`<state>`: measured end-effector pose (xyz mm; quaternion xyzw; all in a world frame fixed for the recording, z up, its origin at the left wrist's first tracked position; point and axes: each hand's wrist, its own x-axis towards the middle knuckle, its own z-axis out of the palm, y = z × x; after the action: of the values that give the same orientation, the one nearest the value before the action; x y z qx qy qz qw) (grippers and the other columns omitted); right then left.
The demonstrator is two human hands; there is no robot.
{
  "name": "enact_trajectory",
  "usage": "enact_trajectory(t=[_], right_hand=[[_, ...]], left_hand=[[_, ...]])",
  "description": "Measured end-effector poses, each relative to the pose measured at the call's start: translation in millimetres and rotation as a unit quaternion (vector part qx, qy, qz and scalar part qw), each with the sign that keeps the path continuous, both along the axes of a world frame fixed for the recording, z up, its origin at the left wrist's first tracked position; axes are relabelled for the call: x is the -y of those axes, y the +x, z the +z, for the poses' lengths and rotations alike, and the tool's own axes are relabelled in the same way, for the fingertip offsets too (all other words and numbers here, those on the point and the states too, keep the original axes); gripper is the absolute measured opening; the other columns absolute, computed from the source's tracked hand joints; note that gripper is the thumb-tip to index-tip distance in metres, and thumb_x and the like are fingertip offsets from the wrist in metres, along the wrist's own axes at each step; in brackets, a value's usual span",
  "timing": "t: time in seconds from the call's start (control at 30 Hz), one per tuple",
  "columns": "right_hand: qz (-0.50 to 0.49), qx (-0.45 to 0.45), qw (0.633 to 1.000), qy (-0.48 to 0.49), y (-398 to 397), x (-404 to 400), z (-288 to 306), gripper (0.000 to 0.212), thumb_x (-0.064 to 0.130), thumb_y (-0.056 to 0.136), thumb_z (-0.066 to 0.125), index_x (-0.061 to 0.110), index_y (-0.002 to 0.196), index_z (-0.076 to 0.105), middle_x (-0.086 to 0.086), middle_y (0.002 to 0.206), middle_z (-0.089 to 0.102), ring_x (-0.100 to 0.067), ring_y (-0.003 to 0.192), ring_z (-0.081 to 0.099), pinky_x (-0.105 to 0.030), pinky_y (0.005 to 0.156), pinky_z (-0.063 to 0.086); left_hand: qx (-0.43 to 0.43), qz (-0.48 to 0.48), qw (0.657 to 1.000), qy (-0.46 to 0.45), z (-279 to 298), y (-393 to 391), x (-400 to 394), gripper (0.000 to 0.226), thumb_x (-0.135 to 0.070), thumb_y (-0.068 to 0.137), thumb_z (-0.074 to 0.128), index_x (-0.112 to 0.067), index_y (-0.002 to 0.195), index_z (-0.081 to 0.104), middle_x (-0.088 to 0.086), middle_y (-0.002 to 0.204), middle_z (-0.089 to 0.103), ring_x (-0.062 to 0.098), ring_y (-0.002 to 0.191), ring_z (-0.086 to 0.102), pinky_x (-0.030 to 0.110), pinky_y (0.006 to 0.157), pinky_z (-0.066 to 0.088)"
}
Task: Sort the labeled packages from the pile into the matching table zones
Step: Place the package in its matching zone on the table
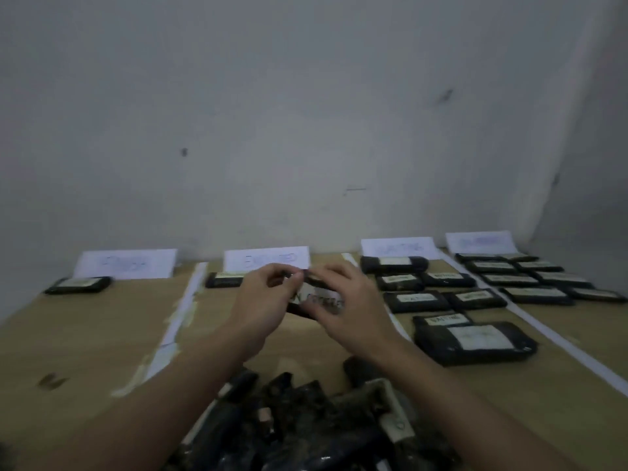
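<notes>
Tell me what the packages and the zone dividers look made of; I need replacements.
Packages: apparently black plastic film, slightly glossy and wrinkled, each with a white paper-like label. Dividers: flat white strips, likely tape or paper, on a tan table that could be wood or cardboard.

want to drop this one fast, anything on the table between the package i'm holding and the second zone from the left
Nothing visible. Both hands hold the package right above that zone; its only package lies at the back by the sign, leaving bare table below.
</notes>
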<state>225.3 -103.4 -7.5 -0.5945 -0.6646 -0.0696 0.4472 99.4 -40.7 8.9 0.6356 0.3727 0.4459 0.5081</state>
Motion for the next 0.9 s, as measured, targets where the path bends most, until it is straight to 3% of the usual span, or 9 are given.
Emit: enact_trajectory(t=[0.07, 0.17, 0.33, 0.43, 0.5, 0.63, 0.73, 0.83, 0.9], right_hand=[[-0.057, 0.067, 0.996, 0.010, 16.6, 13.9, -2.0, 0.049, 0.038, 0.065, 0.070, 0.018, 0.109, 0.066, -0.002, 0.100, 0.065, -0.022, 0.091, 0.061, -0.038, 0.079, 0.048], [-0.094, 0.110, 0.989, -0.016, 51.7, 38.5, -4.9, 0.047, 0.032, 0.063, 0.073, 0.014, 0.106, 0.066, -0.005, 0.101, 0.066, -0.028, 0.093, 0.061, -0.046, 0.079, 0.049], [-0.122, 0.143, 0.977, -0.100, 121.5, 90.7, -4.3, 0.041, 0.016, 0.076, 0.070, 0.012, 0.116, 0.063, -0.008, 0.123, 0.059, -0.026, 0.112, 0.053, -0.040, 0.092, 0.045], [-0.144, 0.208, 0.961, -0.112, 160.2, 118.7, -10.9, 0.032, 0.007, 0.072, 0.068, 0.007, 0.105, 0.066, -0.017, 0.118, 0.062, -0.033, 0.104, 0.062, -0.044, 0.072, 0.057], [-0.202, 0.264, 0.937, -0.105, 183.6, 131.5, -19.8, 0.035, 0.003, 0.064, 0.076, 0.004, 0.098, 0.069, -0.021, 0.110, 0.066, -0.033, 0.097, 0.066, -0.039, 0.058, 0.059], [-0.260, 0.319, 0.911, -0.037, 228.0, 148.5, -34.1, 0.029, 0.006, 0.078, 0.052, -0.001, 0.101, 0.069, -0.019, 0.104, 0.069, -0.026, 0.096, 0.067, -0.030, 0.063, 0.057], [-0.296, 0.311, 0.901, -0.052, 272.3, 152.8, -40.9, 0.032, 0.004, 0.074, 0.049, -0.002, 0.098, 0.069, -0.014, 0.099, 0.071, -0.023, 0.089, 0.070, -0.027, 0.059, 0.055], [-0.321, 0.256, 0.904, -0.115, 321.4, 147.1, -54.6, 0.044, -0.009, 0.052, 0.076, -0.002, 0.095, 0.069, -0.015, 0.095, 0.071, -0.024, 0.082, 0.071, -0.030, 0.053, 0.055], [-0.330, 0.238, 0.897, -0.172, 346.4, 139.8, -60.3, 0.049, -0.008, 0.057, 0.076, -0.002, 0.104, 0.065, -0.016, 0.105, 0.069, -0.025, 0.093, 0.068, -0.036, 0.073, 0.055]], left_hand=[[-0.005, -0.015, 1.000, 0.000, -0.9, 26.5, 6.7, 0.015, -0.010, 0.086, 0.060, -0.017, 0.074, 0.064, 0.010, 0.082, 0.065, 0.031, 0.091, 0.064, 0.049, 0.084, 0.054], [-0.004, -0.040, 0.999, 0.004, -3.6, 67.4, 19.9, 0.014, -0.009, 0.087, 0.059, -0.015, 0.076, 0.064, 0.012, 0.081, 0.065, 0.030, 0.085, 0.064, 0.046, 0.082, 0.055], [-0.029, -0.105, 0.994, -0.003, -16.3, 142.5, 50.2, 0.012, -0.014, 0.086, 0.061, -0.020, 0.077, 0.065, 0.006, 0.082, 0.065, 0.025, 0.086, 0.062, 0.042, 0.084, 0.053], [-0.032, -0.133, 0.991, -0.006, -20.1, 189.7, 72.4, 0.012, -0.016, 0.087, 0.060, -0.023, 0.078, 0.064, 0.004, 0.090, 0.066, 0.021, 0.090, 0.062, 0.035, 0.083, 0.052], [-0.031, -0.152, 0.988, -0.002, -18.2, 218.9, 87.5, 0.008, -0.017, 0.089, 0.058, -0.021, 0.084, 0.063, 0.002, 0.092, 0.065, 0.016, 0.088, 0.059, 0.026, 0.077, 0.048], [-0.046, -0.186, 0.981, -0.005, -15.1, 270.9, 102.2, 0.018, -0.026, 0.090, 0.056, -0.014, 0.100, 0.065, 0.000, 0.091, 0.063, 0.012, 0.081, 0.057, 0.025, 0.072, 0.047], [-0.109, -0.229, 0.966, 0.051, -16.7, 293.2, 103.8, 0.033, -0.034, 0.092, 0.051, -0.014, 0.117, 0.057, -0.001, 0.109, 0.060, 0.013, 0.099, 0.056, 0.030, 0.090, 0.046], [-0.187, -0.263, 0.933, 0.158, -23.1, 296.1, 98.7, 0.038, -0.031, 0.094, 0.048, -0.014, 0.128, 0.048, 0.000, 0.123, 0.055, 0.011, 0.109, 0.051, 0.022, 0.087, 0.040], [-0.234, -0.285, 0.902, 0.225, -29.0, 292.0, 92.4, 0.036, -0.029, 0.094, 0.047, -0.016, 0.128, 0.048, -0.001, 0.127, 0.054, 0.009, 0.114, 0.050, 0.021, 0.090, 0.040]])
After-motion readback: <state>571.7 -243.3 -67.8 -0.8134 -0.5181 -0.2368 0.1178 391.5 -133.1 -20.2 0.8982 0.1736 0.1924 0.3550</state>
